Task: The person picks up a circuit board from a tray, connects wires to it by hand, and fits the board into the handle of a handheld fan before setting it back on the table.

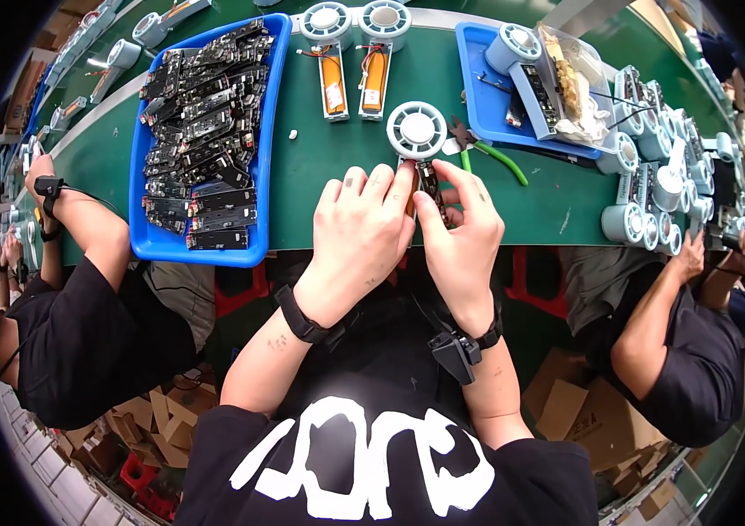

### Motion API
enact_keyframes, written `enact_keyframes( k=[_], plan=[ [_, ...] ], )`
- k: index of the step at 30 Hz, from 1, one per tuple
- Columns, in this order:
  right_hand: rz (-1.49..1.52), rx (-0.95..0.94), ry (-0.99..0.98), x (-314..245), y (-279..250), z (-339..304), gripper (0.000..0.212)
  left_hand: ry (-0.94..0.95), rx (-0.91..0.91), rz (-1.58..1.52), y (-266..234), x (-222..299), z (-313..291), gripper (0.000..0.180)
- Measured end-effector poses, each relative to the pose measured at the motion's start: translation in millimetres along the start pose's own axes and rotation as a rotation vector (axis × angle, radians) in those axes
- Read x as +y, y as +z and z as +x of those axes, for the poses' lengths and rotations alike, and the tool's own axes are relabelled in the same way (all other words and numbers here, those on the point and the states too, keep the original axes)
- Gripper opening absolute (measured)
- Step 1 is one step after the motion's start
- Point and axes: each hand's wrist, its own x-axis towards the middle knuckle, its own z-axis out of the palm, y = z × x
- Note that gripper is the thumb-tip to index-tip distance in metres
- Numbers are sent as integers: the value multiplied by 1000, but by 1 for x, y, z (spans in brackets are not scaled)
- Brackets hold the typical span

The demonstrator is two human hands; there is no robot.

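A pale blue handheld fan lies at the table's front, its round grille pointing away from me. My left hand is closed over the left side of its handle, where a bit of orange battery shows between the fingers. A black circuit board sits along the handle's right side. My right hand pinches this board between thumb and fingers; the lower part of the handle is hidden by both hands. Just right of the grille are green-handled cutting pliers, lying on the table.
A blue tray full of circuit boards stands left. Two fans with orange batteries lie at the far side. A second blue tray holds a fan and a clear container. Assembled fans crowd the right. Co-workers sit on both sides.
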Motion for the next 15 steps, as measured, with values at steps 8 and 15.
enact_keyframes(
  k=[8,15],
  plan=[
    [-6,98,-50,2,8,0,28,-154,206,-589,24,1,-15,49],
    [-374,172,-285,0,17,0,27,-174,272,-805,30,-4,-23,44]
  ],
)
